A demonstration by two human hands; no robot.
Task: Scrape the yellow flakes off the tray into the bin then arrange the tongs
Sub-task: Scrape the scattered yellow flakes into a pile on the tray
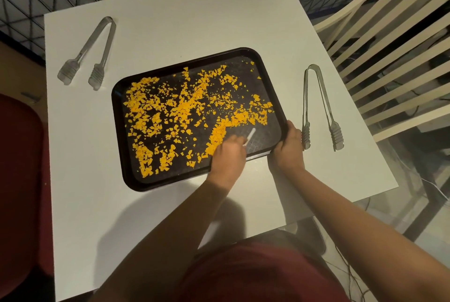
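A dark rectangular tray [126, 175] lies on the white table, covered with many yellow flakes [175, 109]. My left hand [227, 158] is over the tray's near right part and grips a small white scraper [249, 137], whose blade touches a bare patch beside a ridge of flakes. My right hand [288, 147] grips the tray's near right corner. One pair of clear plastic tongs [89, 52] lies to the tray's far left. A second pair of tongs [319, 109] lies to the tray's right, close to my right hand.
The white table [194, 16] has slatted white chairs [389, 63] at its far and right sides. A dark red bin [19, 167] stands by the table's left edge. Cables run over the floor at the lower right.
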